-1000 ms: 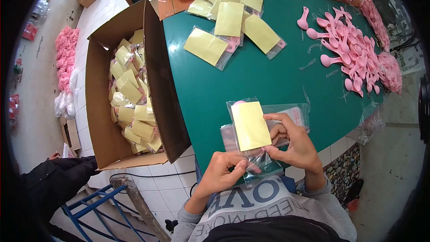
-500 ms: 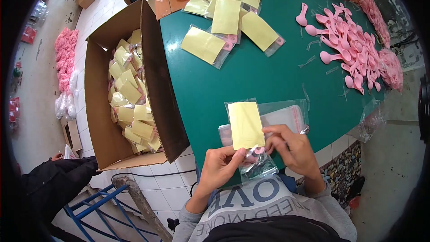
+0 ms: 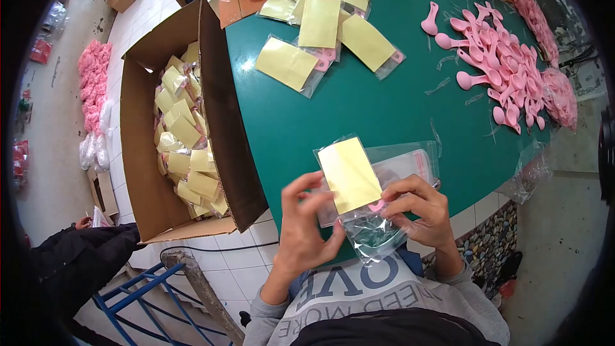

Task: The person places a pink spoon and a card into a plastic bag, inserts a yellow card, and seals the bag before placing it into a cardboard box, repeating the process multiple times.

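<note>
A clear plastic bag [image 3: 377, 238] with a yellow card [image 3: 350, 175] in its upper part is held over the near edge of the green table. A bit of a pink spoon [image 3: 377, 205] shows below the card. My right hand [image 3: 421, 210] pinches the bag at its right side, just under the card's corner. At the left side, my left hand [image 3: 307, 224] has its fingers and thumb apart, close to the card's edge; its fingers are slightly blurred. Beneath the held packet lies a stack of empty clear bags [image 3: 407, 168], partly covered.
Several packets with yellow cards [image 3: 319, 22] lie at the table's far side. A heap of pink spoons [image 3: 496, 57] spreads at the right. To the left stands a cardboard box [image 3: 224, 115] holding many packets. Another person's dark sleeve [image 3: 90, 253] shows at lower left.
My left hand has let go of the packet's lower left and opened, moving slightly left. My right hand has closed on the bag's right side. The packet has tilted a little.
</note>
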The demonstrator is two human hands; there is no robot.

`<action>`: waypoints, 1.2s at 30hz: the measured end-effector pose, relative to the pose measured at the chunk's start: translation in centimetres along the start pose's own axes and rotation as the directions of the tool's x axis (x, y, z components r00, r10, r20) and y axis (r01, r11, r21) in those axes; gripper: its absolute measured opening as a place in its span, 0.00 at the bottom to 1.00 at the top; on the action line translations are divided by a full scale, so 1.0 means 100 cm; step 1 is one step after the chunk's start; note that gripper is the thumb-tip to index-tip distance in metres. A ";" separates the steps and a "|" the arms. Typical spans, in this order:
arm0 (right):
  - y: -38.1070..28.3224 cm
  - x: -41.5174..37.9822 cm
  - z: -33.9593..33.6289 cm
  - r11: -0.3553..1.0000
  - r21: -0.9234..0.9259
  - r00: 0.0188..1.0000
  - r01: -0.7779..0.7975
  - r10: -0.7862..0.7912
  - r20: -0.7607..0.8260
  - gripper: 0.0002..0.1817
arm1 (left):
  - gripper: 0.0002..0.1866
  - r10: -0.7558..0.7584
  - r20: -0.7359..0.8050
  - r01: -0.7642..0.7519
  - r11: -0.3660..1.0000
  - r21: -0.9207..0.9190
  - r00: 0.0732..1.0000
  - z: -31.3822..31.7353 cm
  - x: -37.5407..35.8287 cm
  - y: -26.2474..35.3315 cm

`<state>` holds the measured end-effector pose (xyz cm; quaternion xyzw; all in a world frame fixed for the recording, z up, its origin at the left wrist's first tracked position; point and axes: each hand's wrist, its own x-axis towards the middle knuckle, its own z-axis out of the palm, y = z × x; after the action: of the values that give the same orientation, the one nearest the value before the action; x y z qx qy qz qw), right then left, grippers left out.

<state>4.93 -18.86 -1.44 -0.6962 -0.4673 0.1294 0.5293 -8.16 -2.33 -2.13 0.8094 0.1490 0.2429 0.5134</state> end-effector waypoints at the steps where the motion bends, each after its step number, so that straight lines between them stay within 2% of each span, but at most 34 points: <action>1: -0.001 0.001 0.001 1.000 -0.003 1.000 0.015 -0.015 0.001 0.16 | 0.17 0.089 0.099 -0.104 0.981 0.162 0.991 0.001 0.003 0.001; 3: -0.002 0.002 0.001 0.997 -0.051 0.998 0.063 -0.063 -0.004 0.16 | 0.19 0.206 0.318 -0.335 0.838 0.431 0.925 0.004 0.016 0.004; 4: -0.003 0.002 0.001 0.991 -0.097 0.995 0.095 -0.097 -0.013 0.16 | 0.21 0.179 0.385 -0.368 0.784 0.500 0.905 0.004 0.016 -0.004; 6: -0.003 -0.004 0.000 0.976 -0.169 0.989 0.140 -0.146 -0.027 0.14 | 0.21 0.219 0.351 -0.392 0.726 0.565 0.911 0.006 0.017 -0.008; 8: -0.002 -0.008 -0.004 0.984 -0.069 0.987 0.162 -0.162 0.006 0.14 | 0.20 0.247 0.319 -0.398 0.685 0.611 0.915 0.009 0.018 -0.009; 10: 0.002 -0.012 -0.004 0.978 0.090 0.981 0.190 -0.192 0.020 0.14 | 0.20 0.230 0.308 -0.377 0.705 0.601 0.923 0.012 0.019 -0.008; 13: 0.002 -0.010 -0.005 0.980 0.144 0.990 0.140 -0.137 -0.025 0.15 | 0.21 0.218 0.278 -0.337 0.783 0.523 0.936 0.010 0.025 0.001; 14: 0.003 -0.011 -0.006 0.981 0.139 0.991 0.137 -0.134 -0.030 0.16 | 0.21 0.214 0.265 -0.321 0.814 0.483 0.940 0.010 0.026 0.003; 17: 0.003 -0.009 -0.006 0.991 0.087 0.994 0.098 -0.094 -0.050 0.16 | 0.18 0.343 0.229 -0.394 0.888 0.238 0.911 0.006 0.019 -0.004; 18: -0.003 -0.004 -0.005 0.997 0.044 0.996 0.063 -0.060 -0.062 0.16 | 0.18 0.355 0.224 -0.403 0.888 0.224 0.908 0.003 0.016 -0.011; 19: -0.006 -0.001 -0.003 1.000 -0.001 0.997 0.025 -0.025 -0.077 0.16 | 0.17 0.336 0.221 -0.379 0.905 0.195 0.916 0.002 0.016 -0.010; 21: 0.001 0.000 0.006 0.993 -0.101 0.996 0.059 -0.066 -0.066 0.15 | 0.15 0.304 0.218 -0.336 0.933 0.130 0.928 0.002 0.016 -0.008; 23: 0.011 -0.003 0.011 0.979 -0.156 0.991 0.128 -0.130 -0.006 0.16 | 0.15 0.310 0.254 -0.353 0.924 0.145 0.916 0.000 0.013 -0.010; 27: 0.015 -0.006 0.005 0.972 -0.223 0.998 0.070 -0.068 0.018 0.15 | 0.15 0.279 0.238 -0.323 0.931 0.170 0.930 -0.002 0.007 -0.012; 30: 0.011 0.000 0.009 0.983 -0.165 0.997 0.080 -0.076 0.030 0.15 | 0.16 0.229 0.194 -0.259 0.955 0.147 0.954 -0.001 0.003 -0.012; 33: 0.011 -0.003 0.002 0.987 -0.161 0.998 0.027 -0.017 0.063 0.15 | 0.16 0.238 0.227 -0.289 0.930 0.227 0.944 -0.003 -0.001 -0.013; 36: 0.006 -0.003 0.001 0.995 -0.024 0.994 -0.093 0.094 0.058 0.14 | 0.13 0.173 0.161 -0.205 0.956 0.209 0.972 -0.001 -0.006 -0.009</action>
<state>5.01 -19.06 -2.11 -0.7187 -0.4508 0.1696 0.5015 -8.73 -2.15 -3.03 0.8879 0.0606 0.2149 0.4023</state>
